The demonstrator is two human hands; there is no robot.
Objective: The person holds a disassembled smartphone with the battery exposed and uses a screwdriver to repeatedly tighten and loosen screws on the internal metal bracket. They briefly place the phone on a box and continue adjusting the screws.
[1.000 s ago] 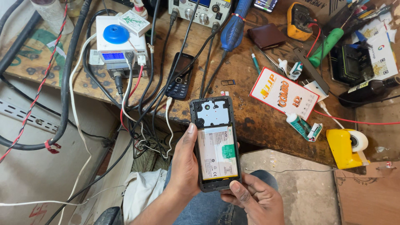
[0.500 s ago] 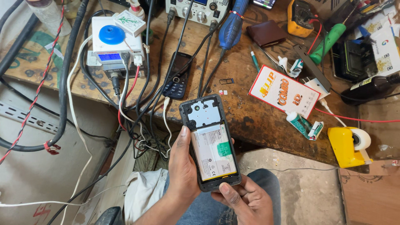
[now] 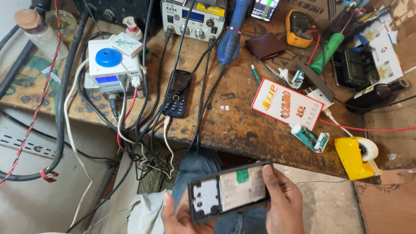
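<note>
At the bottom centre of the frame, your left hand (image 3: 180, 216) and right hand (image 3: 284, 201) are clamped on the ends of an opened smartphone (image 3: 229, 190), held sideways below the bench (image 3: 242, 125) edge, over your lap.

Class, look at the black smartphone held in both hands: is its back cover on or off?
Off. The black smartphone lies sideways between the left hand and right hand, its pale battery and inner frame exposed where a back cover would sit.
</note>
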